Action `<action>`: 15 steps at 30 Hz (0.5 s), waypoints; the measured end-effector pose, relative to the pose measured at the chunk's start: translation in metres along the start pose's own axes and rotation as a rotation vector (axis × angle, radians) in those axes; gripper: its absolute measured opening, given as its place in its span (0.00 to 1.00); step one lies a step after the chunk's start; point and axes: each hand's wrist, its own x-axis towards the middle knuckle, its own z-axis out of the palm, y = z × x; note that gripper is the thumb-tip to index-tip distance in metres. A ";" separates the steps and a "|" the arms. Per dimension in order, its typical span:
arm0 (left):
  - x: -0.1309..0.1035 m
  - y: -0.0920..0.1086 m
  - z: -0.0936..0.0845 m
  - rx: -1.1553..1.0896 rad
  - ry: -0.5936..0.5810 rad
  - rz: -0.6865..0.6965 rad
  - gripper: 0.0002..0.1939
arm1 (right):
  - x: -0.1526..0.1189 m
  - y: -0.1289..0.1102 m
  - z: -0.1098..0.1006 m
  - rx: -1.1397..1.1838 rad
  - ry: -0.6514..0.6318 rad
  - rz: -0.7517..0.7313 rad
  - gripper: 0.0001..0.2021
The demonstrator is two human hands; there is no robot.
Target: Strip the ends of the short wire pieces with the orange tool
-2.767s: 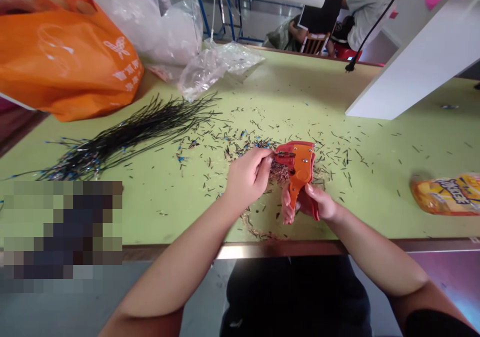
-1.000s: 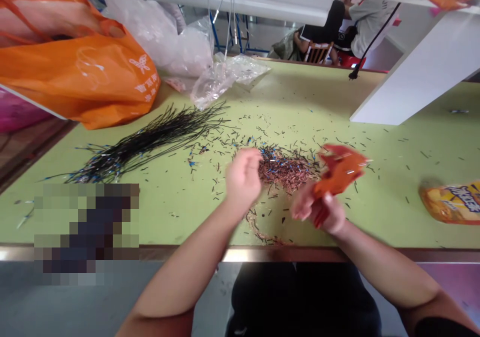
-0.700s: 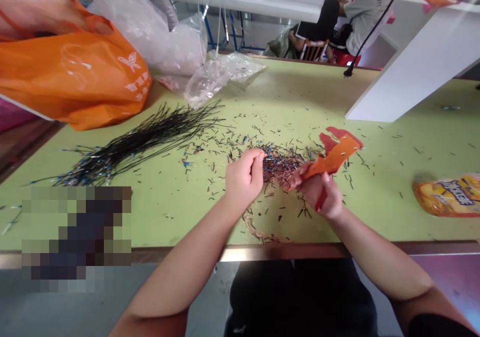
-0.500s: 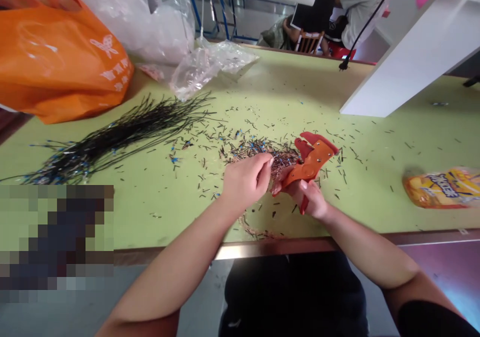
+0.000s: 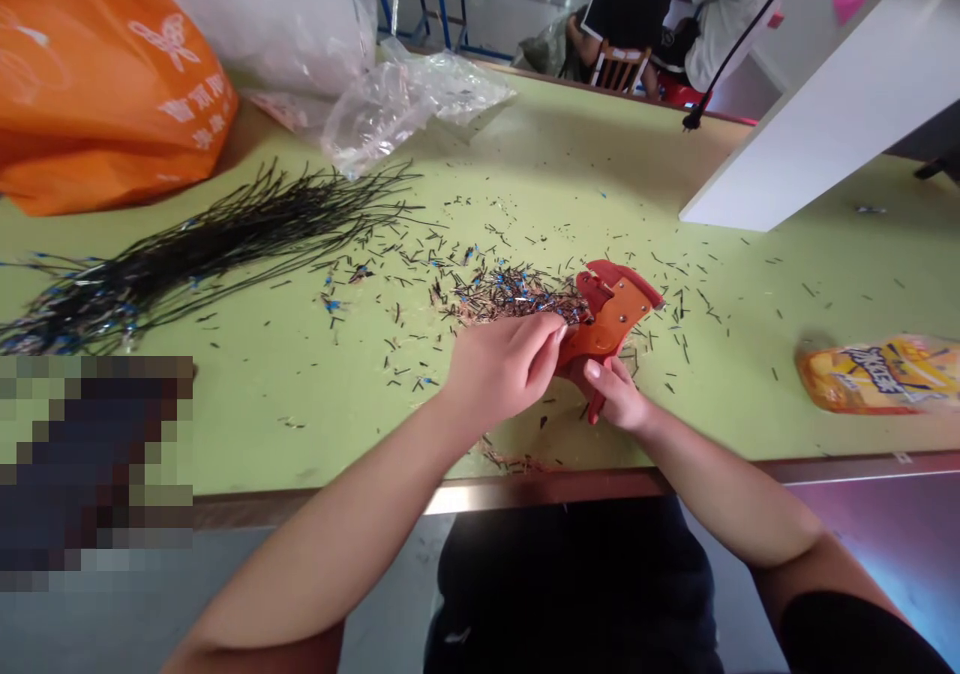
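Note:
My right hand [image 5: 619, 394] is wrapped round the handles of an orange and red wire stripper [image 5: 611, 319], its head pointing away from me. Close against the tool's left side is my left hand [image 5: 506, 364], its fingers pressed together in a pinch; whatever they hold is too small or hidden to name. Beyond and beside both hands lies a heap of short black, blue and copper-coloured wire scraps [image 5: 517, 289]. A long bundle of black wires [image 5: 217, 244] with blue and bare ends rests on the left.
An orange bag [image 5: 97, 104] and clear plastic bags [image 5: 405, 99] sit at the back left of the green table [image 5: 247, 454]. A white panel [image 5: 810, 124] stands at the back right. A yellow snack packet [image 5: 877, 374] lies right. A seated person [image 5: 731, 14] is beyond.
My left hand has moved slightly right, up against the stripper. The stripper's jaws look closer together than before. The view has shifted a little.

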 end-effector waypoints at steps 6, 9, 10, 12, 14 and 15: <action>0.000 0.001 0.001 0.030 -0.041 -0.038 0.07 | -0.002 -0.006 0.000 0.055 0.076 0.135 0.18; 0.001 0.001 0.000 0.029 -0.026 -0.060 0.07 | -0.001 -0.008 0.001 0.077 0.096 0.163 0.14; 0.001 0.001 0.000 0.031 -0.018 -0.064 0.07 | 0.000 -0.009 0.001 0.086 0.099 0.163 0.13; 0.001 0.000 0.000 0.041 -0.015 -0.068 0.06 | 0.002 -0.010 0.002 0.087 0.097 0.153 0.12; 0.001 0.001 0.000 0.055 -0.020 -0.068 0.06 | 0.004 -0.012 0.004 0.065 0.098 0.100 0.13; 0.001 0.001 0.000 0.061 -0.021 -0.066 0.06 | 0.004 -0.013 0.005 0.052 0.095 0.069 0.13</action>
